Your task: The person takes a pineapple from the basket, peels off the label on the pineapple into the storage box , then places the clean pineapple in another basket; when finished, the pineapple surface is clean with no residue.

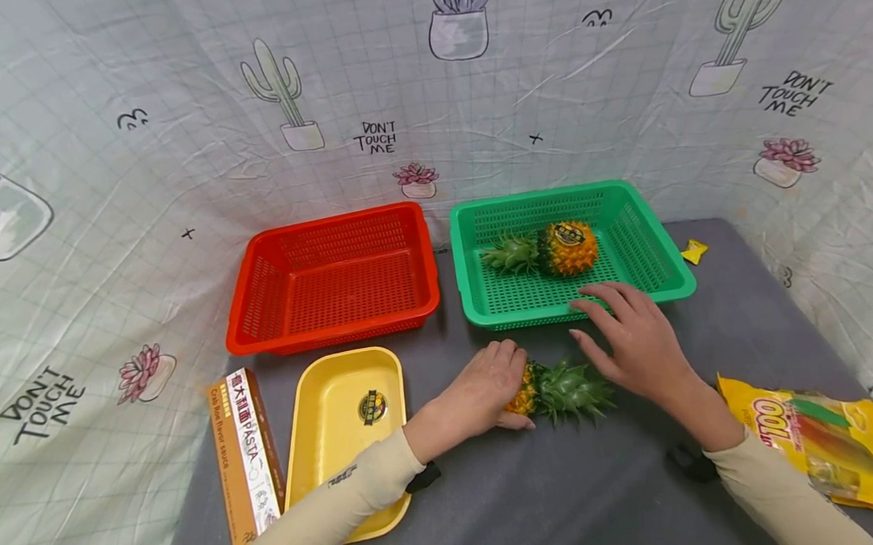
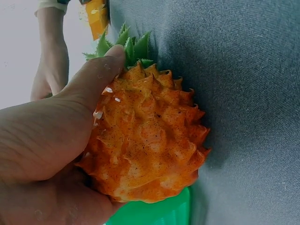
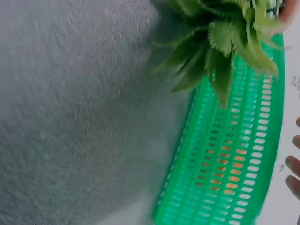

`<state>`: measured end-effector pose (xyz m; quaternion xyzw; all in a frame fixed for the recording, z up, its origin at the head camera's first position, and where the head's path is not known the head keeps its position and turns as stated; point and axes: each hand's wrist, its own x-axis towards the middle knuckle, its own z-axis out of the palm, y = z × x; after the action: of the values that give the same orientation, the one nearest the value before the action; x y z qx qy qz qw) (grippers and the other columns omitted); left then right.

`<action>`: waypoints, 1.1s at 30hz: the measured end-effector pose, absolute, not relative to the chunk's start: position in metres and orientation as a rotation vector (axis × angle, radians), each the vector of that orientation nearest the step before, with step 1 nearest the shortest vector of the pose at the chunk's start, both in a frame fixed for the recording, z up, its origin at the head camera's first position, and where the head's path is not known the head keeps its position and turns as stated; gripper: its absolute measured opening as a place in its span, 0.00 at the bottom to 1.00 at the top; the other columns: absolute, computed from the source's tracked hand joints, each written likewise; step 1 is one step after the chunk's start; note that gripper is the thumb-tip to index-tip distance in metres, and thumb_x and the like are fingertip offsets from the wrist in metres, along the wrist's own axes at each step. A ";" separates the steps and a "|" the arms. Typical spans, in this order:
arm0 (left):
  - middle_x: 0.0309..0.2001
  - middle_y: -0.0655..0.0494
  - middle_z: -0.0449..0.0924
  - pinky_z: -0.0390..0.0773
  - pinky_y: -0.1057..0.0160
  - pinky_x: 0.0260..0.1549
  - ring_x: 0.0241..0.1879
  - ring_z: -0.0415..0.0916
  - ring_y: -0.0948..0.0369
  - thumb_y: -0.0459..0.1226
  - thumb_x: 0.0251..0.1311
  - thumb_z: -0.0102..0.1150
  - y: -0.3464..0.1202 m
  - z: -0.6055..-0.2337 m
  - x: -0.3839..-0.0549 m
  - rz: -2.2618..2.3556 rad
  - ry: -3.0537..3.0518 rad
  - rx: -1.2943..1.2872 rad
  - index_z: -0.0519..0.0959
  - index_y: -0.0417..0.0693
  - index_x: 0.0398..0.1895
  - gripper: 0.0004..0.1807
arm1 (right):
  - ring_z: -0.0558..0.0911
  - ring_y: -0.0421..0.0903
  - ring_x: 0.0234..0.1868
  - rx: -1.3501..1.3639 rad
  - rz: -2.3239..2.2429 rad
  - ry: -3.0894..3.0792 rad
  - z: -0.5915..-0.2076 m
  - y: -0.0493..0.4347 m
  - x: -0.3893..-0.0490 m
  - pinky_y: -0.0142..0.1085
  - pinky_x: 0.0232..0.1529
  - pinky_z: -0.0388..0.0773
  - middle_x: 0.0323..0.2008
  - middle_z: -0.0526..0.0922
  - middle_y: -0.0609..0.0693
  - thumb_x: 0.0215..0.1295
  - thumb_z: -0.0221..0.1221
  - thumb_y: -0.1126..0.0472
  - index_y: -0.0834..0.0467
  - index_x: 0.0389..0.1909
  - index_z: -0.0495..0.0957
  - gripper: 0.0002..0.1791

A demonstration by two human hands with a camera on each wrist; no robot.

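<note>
My left hand grips a small orange pineapple that lies on the grey tabletop, its leafy green crown pointing right. In the left wrist view the thumb lies along the fruit's side near the crown. My right hand hovers above and to the right of that crown, fingers spread and holding nothing. Just beyond it stands the green basket, where a second pineapple with a dark label lies on its side. The right wrist view shows the crown in front of the basket wall.
Left of the green basket is a red basket. A yellow tray with a round sticker and a pasta box lie at the front left. A yellow mango packet is at right, and a small yellow wrapper lies behind.
</note>
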<state>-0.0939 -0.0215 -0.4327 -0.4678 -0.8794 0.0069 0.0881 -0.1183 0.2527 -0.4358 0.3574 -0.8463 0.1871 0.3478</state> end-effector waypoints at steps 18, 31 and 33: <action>0.46 0.51 0.74 0.73 0.63 0.39 0.39 0.69 0.57 0.72 0.50 0.71 -0.021 -0.432 -0.092 0.045 -2.627 -1.364 0.77 0.41 0.57 0.48 | 0.81 0.63 0.45 0.845 0.399 -2.386 -0.461 0.266 -0.146 0.61 0.49 0.74 0.45 0.83 0.61 0.83 0.48 0.41 0.64 0.52 0.83 0.30; 0.43 0.52 0.72 0.73 0.63 0.39 0.37 0.68 0.58 0.74 0.52 0.68 -0.019 -0.432 -0.092 0.083 -2.635 -1.387 0.78 0.43 0.53 0.46 | 0.80 0.62 0.37 0.824 0.367 -2.331 -0.473 0.267 -0.150 0.56 0.37 0.72 0.38 0.82 0.59 0.84 0.46 0.39 0.63 0.45 0.82 0.31; 0.41 0.53 0.72 0.72 0.63 0.37 0.35 0.67 0.59 0.74 0.53 0.66 -0.020 -0.431 -0.093 0.115 -2.606 -1.399 0.78 0.43 0.50 0.44 | 0.80 0.62 0.37 0.821 0.367 -2.333 -0.474 0.267 -0.151 0.56 0.37 0.72 0.38 0.81 0.59 0.84 0.46 0.40 0.63 0.45 0.82 0.30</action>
<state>-0.0928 -0.0197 -0.4306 -0.4706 -0.8768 0.0386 0.0909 -0.1510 0.2671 -0.4744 0.3115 -0.8856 0.1391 0.3152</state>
